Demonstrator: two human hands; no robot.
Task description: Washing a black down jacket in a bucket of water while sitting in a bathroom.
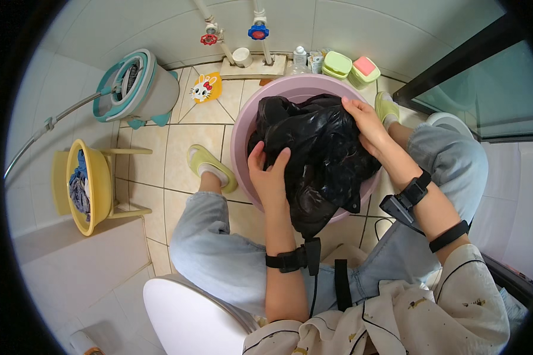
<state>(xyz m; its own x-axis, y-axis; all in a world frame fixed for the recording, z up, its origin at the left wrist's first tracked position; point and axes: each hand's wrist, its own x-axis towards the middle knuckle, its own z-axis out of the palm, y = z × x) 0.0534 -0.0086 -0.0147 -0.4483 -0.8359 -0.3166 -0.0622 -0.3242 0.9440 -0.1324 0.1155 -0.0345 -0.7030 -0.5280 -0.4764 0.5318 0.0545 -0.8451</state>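
A glossy black garment (320, 146), wet-looking and bunched up, fills a pink plastic basin (245, 133) on the floor between my legs. Part of it hangs over the near rim, and a small round snap shows close to its lower right edge. My right hand (366, 124) grips the garment's upper right side, with the thumb hidden by cloth. At the left side, my left hand (268, 177) touches the same garment with thumb and fingers apart; whether cloth is pinched between them is unclear. Folds hide most of the basin's inside.
Left stand a grey-and-teal mop bucket (160, 88) with its mop and a yellow basin (97, 191) of clothes on a stool. Bottles (299, 60) and green containers (336, 64) line the wall beneath valved pipes. A white toilet lid (191, 315) is near-left; a glass door (502, 88) is right.
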